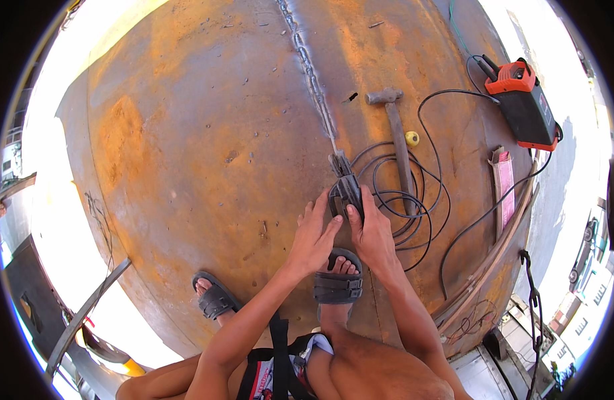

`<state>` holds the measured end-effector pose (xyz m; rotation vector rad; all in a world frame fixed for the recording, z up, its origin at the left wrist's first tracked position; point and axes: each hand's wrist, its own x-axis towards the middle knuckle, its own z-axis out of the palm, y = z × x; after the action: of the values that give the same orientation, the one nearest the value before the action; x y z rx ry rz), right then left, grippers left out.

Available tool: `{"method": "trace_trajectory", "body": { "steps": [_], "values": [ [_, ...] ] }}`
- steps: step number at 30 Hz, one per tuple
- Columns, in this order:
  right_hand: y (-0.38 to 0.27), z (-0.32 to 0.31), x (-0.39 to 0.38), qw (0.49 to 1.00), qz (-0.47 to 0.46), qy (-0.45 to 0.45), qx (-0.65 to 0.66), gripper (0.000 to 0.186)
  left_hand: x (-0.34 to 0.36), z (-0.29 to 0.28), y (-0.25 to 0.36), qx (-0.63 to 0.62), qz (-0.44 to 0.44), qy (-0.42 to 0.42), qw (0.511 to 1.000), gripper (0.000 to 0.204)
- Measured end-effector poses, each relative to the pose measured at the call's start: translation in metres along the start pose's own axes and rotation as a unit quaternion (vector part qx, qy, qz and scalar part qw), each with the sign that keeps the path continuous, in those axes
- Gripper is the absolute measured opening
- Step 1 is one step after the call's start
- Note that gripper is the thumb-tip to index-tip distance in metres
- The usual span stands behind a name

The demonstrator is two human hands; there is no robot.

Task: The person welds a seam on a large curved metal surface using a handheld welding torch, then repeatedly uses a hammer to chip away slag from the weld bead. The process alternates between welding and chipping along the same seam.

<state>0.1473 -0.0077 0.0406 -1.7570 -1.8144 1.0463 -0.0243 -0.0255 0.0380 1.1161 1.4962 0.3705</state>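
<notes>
Weld bead (309,77) runs top centre to mid-frame, likely done, any lower stretch of rusty plate (187,193) presumably left; left hand (311,239) and right hand (375,239), fingers part-curled, grip electrode holder (347,188) at centre.

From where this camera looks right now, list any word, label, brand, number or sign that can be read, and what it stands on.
Red-and-white waist garment: lettering shows, not copied here.
Pink package: any print too small to read.
Orange-and-black machine: panel marks too small to read.
</notes>
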Motion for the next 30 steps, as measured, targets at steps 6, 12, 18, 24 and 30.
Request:
{"method": "trace_trajectory", "body": {
  "steps": [6,12,18,24,30],
  "values": [
    [-0.0008,-0.0016,-0.0017,1.000,-0.003,0.002,-0.008,0.052,-0.0018,-0.0007,0.0023,0.000,0.008,0.002,1.000,0.072],
    [-0.0023,-0.0026,-0.0014,1.000,0.005,-0.006,-0.002,0.051,-0.0027,0.0004,0.0017,-0.008,0.012,0.006,1.000,0.072],
    [-0.0021,-0.0033,-0.0013,1.000,0.010,-0.006,0.003,0.051,-0.0023,0.0012,0.0001,-0.004,0.014,0.006,1.000,0.073],
    [-0.0023,-0.0029,-0.0022,1.000,0.010,-0.009,0.006,0.051,-0.0028,0.0009,0.0004,-0.002,0.012,0.004,1.000,0.073],
    [-0.0052,-0.0050,-0.0008,1.000,0.016,-0.012,0.010,0.051,-0.0025,-0.0001,0.0032,-0.002,0.009,0.004,1.000,0.074]
  ]
}}
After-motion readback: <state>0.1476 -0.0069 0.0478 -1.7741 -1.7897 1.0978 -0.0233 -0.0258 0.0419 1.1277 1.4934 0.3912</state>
